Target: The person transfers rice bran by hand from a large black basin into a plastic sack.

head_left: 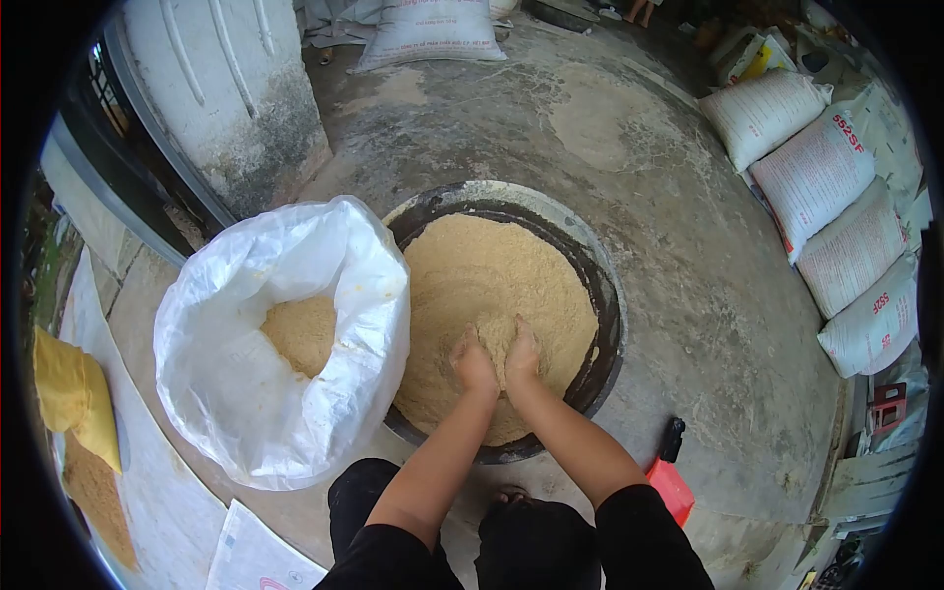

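Observation:
A wide black tub (608, 295) holds a bed of pale yellow, powdery meal (531, 261). Both my hands are in it near the middle, palms facing each other. My left hand (475, 365) is cupped, with its fingertips partly sunk in or coated by the meal. Curved the same way, my right hand (522, 352) sits a little to the right, its fingers pointing away from me. A small mound of meal lies between the two hands. Left of the tub, and against its rim, stands an open white plastic sack (236, 393) with more of the same meal inside.
Full printed sacks (767, 118) line the right wall, and another sack (430, 29) stands at the back. A red scoop with a black handle (672, 487) lies by my right knee. At far left is a yellow bag (74, 388). A whitewashed pillar (231, 88) rises behind the open sack.

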A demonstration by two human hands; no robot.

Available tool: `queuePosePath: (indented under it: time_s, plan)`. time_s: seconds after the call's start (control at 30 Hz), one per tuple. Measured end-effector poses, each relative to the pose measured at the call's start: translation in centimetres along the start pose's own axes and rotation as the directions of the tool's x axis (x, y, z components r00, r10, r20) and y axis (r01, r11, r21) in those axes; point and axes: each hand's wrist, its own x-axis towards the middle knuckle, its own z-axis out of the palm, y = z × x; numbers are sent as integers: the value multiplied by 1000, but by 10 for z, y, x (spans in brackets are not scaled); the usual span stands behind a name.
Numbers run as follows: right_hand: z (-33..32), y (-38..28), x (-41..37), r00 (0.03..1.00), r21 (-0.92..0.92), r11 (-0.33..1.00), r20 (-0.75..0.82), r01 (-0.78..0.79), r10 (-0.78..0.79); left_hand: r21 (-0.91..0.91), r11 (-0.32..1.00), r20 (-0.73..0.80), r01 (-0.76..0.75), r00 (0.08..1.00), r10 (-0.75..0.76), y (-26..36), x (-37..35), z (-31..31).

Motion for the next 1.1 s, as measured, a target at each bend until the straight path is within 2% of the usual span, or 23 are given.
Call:
queuePosePath:
  time_s: [0.03, 0.1, 0.13, 0.2, 0.23, 0.27, 0.3, 0.37, 0.4, 0.47, 0.5, 0.53, 0.6, 0.67, 0.7, 0.73, 0.77, 0.83, 0.9, 0.97, 1.03, 1.1]
  plan:
    - [2, -10, -5, 1000, -4, 1000, 8, 0, 0, -5, 1000, -6, -3, 1000, 3, 12, -5, 5]
    - [9, -35, -15, 988, 9, 988, -11, 154, -154, -15, 1000, 38, 10, 999, -10, 42, -17, 18]
    - [14, -52, -26, 987, 2, 987, 10, 159, -159, -31, 1000, 25, 1, 1000, 0, 63, -28, 24]
    - [26, -94, -58, 985, 148, 974, 14, 170, -174, -155, 978, 189, -141, 967, 169, 104, -53, 34]
    - [33, -117, -80, 983, 248, 958, 74, 145, -168, -173, 972, 160, -159, 969, 187, 119, -59, 36]
    - [41, -135, -98, 977, 343, 933, 139, 107, -163, -124, 975, 208, -186, 956, 209, 133, -62, 36]
    - [49, -143, -105, 971, 332, 939, 178, 93, -160, -71, 974, 255, -214, 940, 225, 149, -64, 34]
    - [65, -153, -115, 912, 415, 910, 374, -4, -167, -114, 948, 192, -296, 930, 314, 185, -74, 27]
    - [78, -154, -124, 902, 405, 914, 400, -15, -163, -146, 922, 158, -360, 911, 381, 201, -78, 23]
    - [108, -150, -146, 920, 290, 949, 325, 125, -221, -191, 897, 102, -399, 901, 422, 234, -80, 0]
    - [123, -148, -160, 915, 285, 951, 343, 116, -214, -227, 877, 66, -423, 892, 447, 248, -79, -13]
    - [138, -145, -174, 901, 278, 951, 367, 132, -232, -333, 853, 32, -401, 900, 436, 258, -76, -22]
    - [164, -133, -192, 885, 267, 953, 398, 140, -242, -293, 837, -27, -462, 879, 476, 269, -59, -47]
    - [184, -114, -196, 764, 282, 937, 552, 205, -334, -250, 823, -76, -510, 858, 508, 274, -39, -70]
    - [193, -106, -195, 765, 281, 938, 553, 201, -330, -170, 807, -117, -565, 825, 553, 274, -27, -80]
    - [202, -98, -194, 734, 240, 920, 554, 311, -393, -86, 787, -154, -611, 789, 595, 275, -21, -86]
    - [207, -94, -193, 695, 198, 886, 559, 418, -453, -82, 789, -155, -608, 790, 593, 275, -18, -91]
    - [208, -96, -194, 680, 175, 867, 555, 467, -478, -4, 758, -169, -652, 748, 642, 276, -16, -95]
    - [201, -100, -187, 625, 168, 820, 568, 548, -535, 54, 780, -149, -624, 767, 624, 275, -22, -91]
    - [188, -107, -175, 619, 200, 814, 559, 546, -552, 136, 692, -117, -709, 682, 722, 271, -30, -78]
    - [169, -117, -156, 613, 225, 804, 546, 550, -572, 147, 670, -58, -728, 670, 740, 261, -39, -59]
    - [141, -125, -133, 712, 226, 855, 477, 468, -516, 159, 653, 11, -740, 663, 749, 242, -50, -38]
